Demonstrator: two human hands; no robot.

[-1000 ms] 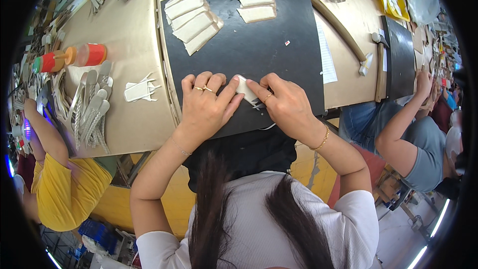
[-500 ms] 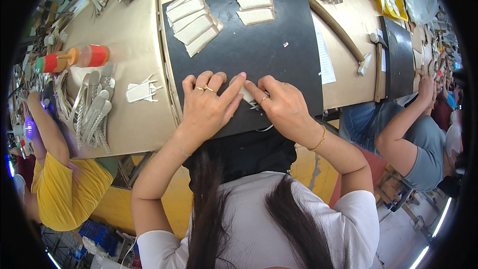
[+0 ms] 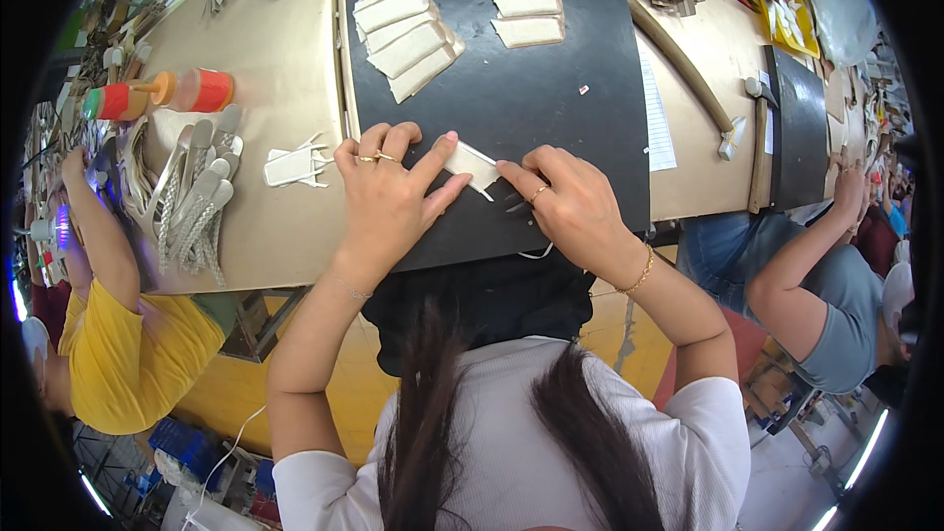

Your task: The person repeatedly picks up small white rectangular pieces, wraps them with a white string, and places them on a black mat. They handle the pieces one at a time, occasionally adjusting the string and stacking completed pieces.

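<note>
A small cream leather-like piece (image 3: 474, 166) with narrow white strips along its edges lies at a slant over the black work mat (image 3: 551, 98). My left hand (image 3: 385, 187) grips its left end between thumb and index finger, with the other fingers curled. At its right end, my right hand (image 3: 572, 199) pinches the edge by the index fingertip; the thumb is mostly hidden. Farther up the mat rest two overlapping rows of cream panels, a larger left row (image 3: 408, 37) and a smaller right row (image 3: 528, 10). A similar white strapped piece (image 3: 295, 165) lies left of the mat.
Bundled grey and white straps (image 3: 200, 192) and red-labelled bottles (image 3: 202, 90) stand on the left. To the right are a curved wooden rod (image 3: 683, 64), a hammer (image 3: 760, 143) and a yellow tray (image 3: 795, 25). Co-workers sit close on both sides.
My hands have drawn slightly apart, and more of the cream piece shows between them. The whole view has shifted a little.
</note>
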